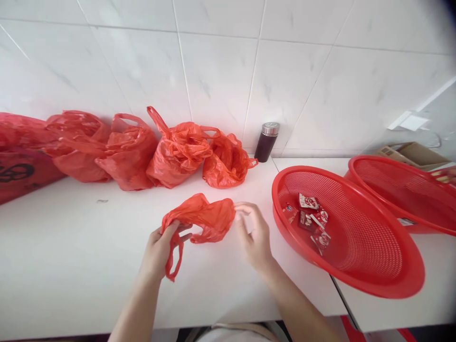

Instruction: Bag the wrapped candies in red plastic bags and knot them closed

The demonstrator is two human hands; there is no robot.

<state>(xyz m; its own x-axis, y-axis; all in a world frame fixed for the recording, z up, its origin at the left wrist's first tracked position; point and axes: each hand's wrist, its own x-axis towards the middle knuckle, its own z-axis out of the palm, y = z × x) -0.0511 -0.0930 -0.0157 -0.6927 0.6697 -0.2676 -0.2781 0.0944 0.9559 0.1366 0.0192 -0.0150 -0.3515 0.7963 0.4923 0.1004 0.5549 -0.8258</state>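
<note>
the left hand [160, 247] grips a thin red bag [215, 221] by its gathered end, thumb on top and fingers behind, with one handle loop dangling below. the right hand [256, 235] is at the bag's other end, its index fingertip at the edge of the plastic and the thumb just beside it (whether the two pinch the film or only brush it, i cannot tell). the bag, crumpled and slack, is between the hands, above the white surface [89, 256].

behind it, a row of bags [178, 152], red and bulging, stands along the tiled wall [221, 71], handles loose at the top. at the left end is a darker bag [21, 175] with black marking on its side. a small scrap [102, 201] lies in front of the row. just right of the row stands a dark flask [266, 142] with a silvery lid.

to the right of the right hand, the near basket [370, 228], red and perforated, holds a few small packets [309, 202] towards its left side. beyond it are the far basket [392, 183], also red, and an open cardboard box [413, 153].
</note>
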